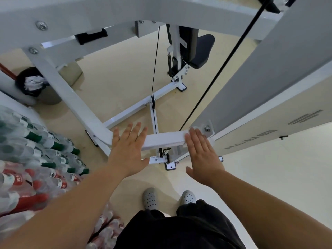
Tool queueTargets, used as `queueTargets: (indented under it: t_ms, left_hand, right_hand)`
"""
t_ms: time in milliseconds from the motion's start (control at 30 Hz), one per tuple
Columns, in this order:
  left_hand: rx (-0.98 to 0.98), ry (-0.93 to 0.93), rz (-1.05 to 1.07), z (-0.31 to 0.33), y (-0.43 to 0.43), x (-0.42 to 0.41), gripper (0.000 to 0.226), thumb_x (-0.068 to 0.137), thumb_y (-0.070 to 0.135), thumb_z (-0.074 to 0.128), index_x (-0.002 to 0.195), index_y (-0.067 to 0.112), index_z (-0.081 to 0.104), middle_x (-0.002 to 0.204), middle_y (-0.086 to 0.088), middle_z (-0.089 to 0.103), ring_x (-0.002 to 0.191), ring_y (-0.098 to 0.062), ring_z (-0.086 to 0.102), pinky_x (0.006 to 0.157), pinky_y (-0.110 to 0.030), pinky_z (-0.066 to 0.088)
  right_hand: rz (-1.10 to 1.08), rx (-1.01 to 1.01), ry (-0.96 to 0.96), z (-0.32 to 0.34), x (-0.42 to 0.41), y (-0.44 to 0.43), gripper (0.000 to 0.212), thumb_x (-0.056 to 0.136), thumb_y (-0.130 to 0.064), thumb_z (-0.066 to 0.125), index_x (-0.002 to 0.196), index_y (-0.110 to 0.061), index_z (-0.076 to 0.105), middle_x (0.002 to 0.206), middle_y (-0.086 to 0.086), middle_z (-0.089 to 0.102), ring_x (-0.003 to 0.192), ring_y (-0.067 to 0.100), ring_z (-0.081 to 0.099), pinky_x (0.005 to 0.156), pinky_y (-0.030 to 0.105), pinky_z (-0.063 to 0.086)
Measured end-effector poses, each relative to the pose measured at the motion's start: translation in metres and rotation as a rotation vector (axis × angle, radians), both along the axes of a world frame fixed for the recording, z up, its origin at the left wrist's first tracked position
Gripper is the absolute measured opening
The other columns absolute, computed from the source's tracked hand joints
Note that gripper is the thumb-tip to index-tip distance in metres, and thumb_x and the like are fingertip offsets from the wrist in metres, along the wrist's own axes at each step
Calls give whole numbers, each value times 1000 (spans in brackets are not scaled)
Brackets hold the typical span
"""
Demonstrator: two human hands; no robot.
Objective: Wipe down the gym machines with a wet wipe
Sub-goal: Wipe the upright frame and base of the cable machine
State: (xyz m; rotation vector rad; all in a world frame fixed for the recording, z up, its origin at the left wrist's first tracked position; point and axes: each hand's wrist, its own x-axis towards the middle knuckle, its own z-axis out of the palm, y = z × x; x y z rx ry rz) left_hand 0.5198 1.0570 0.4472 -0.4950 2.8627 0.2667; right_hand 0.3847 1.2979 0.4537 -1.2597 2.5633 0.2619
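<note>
White steel gym machine [71, 97] with black cable [155, 65], horizontal crossbar [165, 140] at front, black seat [201, 51] behind

Locate the black bin [21, 87] on the beige floor [116, 83]; crumpled white paper [34, 83] fills its top. A red handle [7, 71] slants just beside the bin. Nearer you than the bin, find green-capped bottles [45, 141], then red-labelled bottles [27, 186]. Well apart from the bin, directly below you, are grey clogs [150, 198] and black shorts [179, 230].
</note>
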Motion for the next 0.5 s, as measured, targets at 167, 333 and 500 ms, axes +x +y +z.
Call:
queueTargets:
  t_ms: [167,333,500]
  left_hand:
    - [123,12,14,7,-5,3,110,87,56,58,158,25,-20,167,1,-25,153,-20,-28,122,-51,-18]
    - [164,282,377,-3,-4,40,97,73,32,60,160,12,22,170,-6,11,158,-24,-5,126,-54,1]
    - [288,319,652,-4,10,69,91,84,5,61,162,10,14,171,1,2,155,-11,3,123,-29,5]
  right_hand:
    - [111,-9,-43,-7,28,-33,118,90,-59,51,153,-3,-33,159,20,-42,148,36,-39,124,51,-18]
    - [386,-62,-24,-16,27,-69,115,88,-55,53,157,-5,-24,165,19,-30,153,34,-30,125,50,-13]
    - [666,-48,-61,-8,22,-101,109,90,-50,53,159,-6,-20,165,17,-31,153,32,-31,126,48,-15]
